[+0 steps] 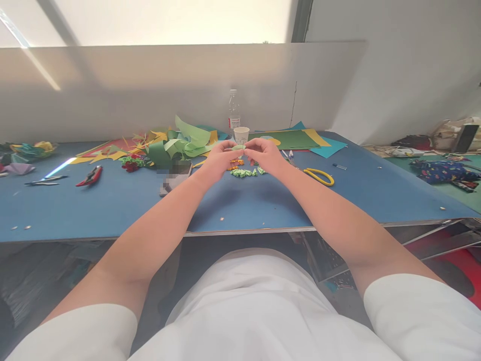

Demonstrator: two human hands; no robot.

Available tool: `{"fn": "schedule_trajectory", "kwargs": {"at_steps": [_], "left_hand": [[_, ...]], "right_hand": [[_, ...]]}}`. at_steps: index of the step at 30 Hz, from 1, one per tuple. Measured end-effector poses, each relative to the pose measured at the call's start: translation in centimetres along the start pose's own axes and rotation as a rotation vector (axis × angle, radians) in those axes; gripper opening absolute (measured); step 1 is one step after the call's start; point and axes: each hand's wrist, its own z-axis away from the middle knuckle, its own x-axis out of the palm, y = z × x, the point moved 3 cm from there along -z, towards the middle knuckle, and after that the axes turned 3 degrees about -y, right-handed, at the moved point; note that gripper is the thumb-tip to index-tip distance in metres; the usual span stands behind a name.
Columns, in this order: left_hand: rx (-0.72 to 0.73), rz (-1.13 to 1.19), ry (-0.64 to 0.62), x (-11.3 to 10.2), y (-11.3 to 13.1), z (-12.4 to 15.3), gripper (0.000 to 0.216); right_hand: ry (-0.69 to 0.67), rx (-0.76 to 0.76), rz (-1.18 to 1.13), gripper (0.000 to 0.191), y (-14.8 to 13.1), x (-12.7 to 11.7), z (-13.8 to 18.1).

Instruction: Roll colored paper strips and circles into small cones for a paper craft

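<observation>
Both hands meet above the middle of the blue table, fingers pinched around a small piece of light green paper. My left hand grips its left side, and my right hand pinches it from the right. The fingers hide much of the piece, so its exact shape does not show. Just below the hands lies a cluster of small light green paper pieces, with orange paper bits behind them. A white paper cup stands right behind the fingers.
A clear plastic bottle stands at the back wall. Left lie crumpled green paper, a red-handled tool and dark tweezers. Yellow-handled scissors rest to the right, before green sheets. The blue table has its edge near my body.
</observation>
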Motion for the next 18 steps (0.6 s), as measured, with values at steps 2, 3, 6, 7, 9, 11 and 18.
{"fn": "schedule_trajectory", "kwargs": {"at_steps": [2,3,6,7,9,11,18], "left_hand": [[-0.017,-0.015,-0.018,-0.07,-0.21,-0.05,0.038],[-0.017,-0.026,-0.028,-0.1,-0.29,-0.07,0.038],[0.012,-0.084,-0.043,-0.07,-0.31,-0.01,0.036],[0.03,-0.116,-0.041,0.01,-0.22,0.06,0.035],[0.077,-0.193,-0.035,0.26,0.04,0.28,0.033],[0.13,-0.26,-0.023,0.55,0.32,0.52,0.031],[0.202,-0.267,0.003,0.62,0.36,0.47,0.038]], "right_hand": [[0.012,0.002,0.003,0.009,-0.01,-0.13,-0.14],[0.014,0.007,0.0,0.009,0.02,-0.17,-0.2],[0.002,0.025,-0.028,0.012,0.21,-0.22,-0.35],[-0.005,0.029,-0.037,0.014,0.28,-0.23,-0.37],[-0.019,0.035,-0.046,0.017,0.41,-0.29,-0.38],[-0.026,0.043,-0.047,0.019,0.52,-0.36,-0.38],[-0.004,0.062,-0.052,0.017,0.59,-0.48,-0.46]]}}
